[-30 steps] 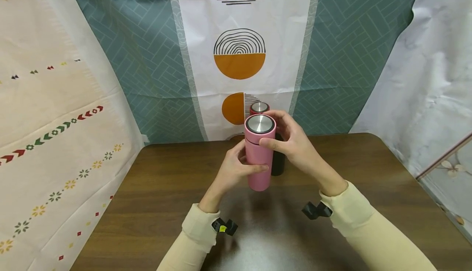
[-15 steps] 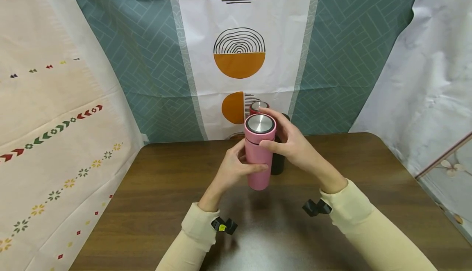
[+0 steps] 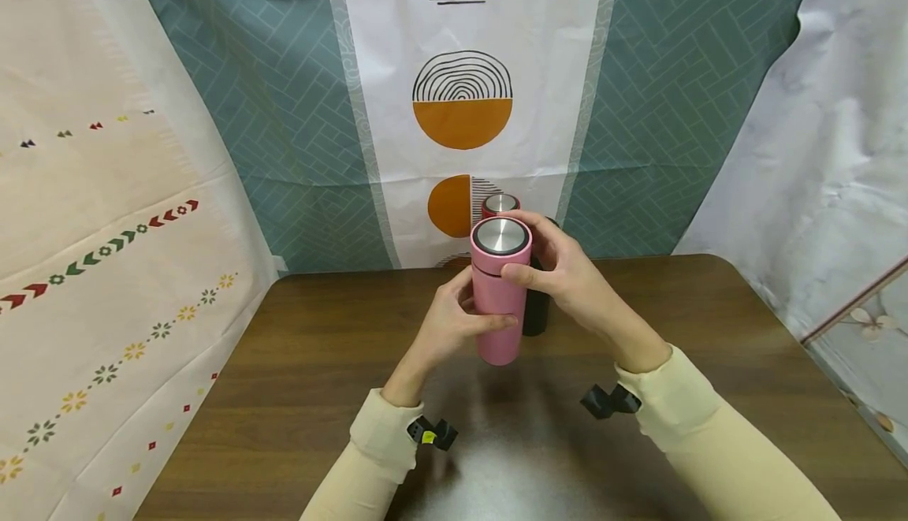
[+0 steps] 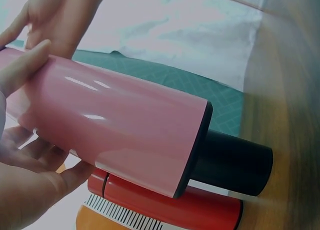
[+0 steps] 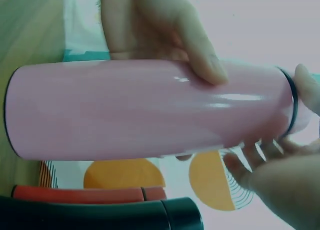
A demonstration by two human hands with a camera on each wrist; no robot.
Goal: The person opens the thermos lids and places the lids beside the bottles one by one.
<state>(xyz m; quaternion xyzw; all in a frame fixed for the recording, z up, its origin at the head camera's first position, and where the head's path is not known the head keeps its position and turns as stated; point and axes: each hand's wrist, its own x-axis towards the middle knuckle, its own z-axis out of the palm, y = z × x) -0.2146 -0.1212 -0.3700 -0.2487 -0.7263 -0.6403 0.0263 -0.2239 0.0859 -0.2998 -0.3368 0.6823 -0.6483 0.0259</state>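
Note:
A pink thermos bottle (image 3: 498, 296) with a brushed steel top is held upright over the table, a shadow beneath it. My left hand (image 3: 445, 322) grips its body from the left, thumb across the front. My right hand (image 3: 565, 275) grips the lid (image 5: 301, 117) end, its thumb near the dark seam. Behind the pink bottle stand a red thermos bottle (image 4: 170, 200) and a black thermos bottle (image 3: 535, 312). In the head view the red one is mostly hidden, only its steel-topped lid showing. In the left wrist view the pink bottle's dark base (image 4: 194, 152) shows fully.
The brown wooden table (image 3: 319, 395) stretches to both sides of the hands. A teal and white patterned cloth (image 3: 284, 111) hangs behind its back edge. A cream cloth (image 3: 106, 269) hangs at the left and a white one (image 3: 823, 143) at the right.
Both hands keep their grip on the pink thermos bottle, which stays in place. The right hand's fingers shift slightly around the lid, rising over the red bottle's top and then lowering.

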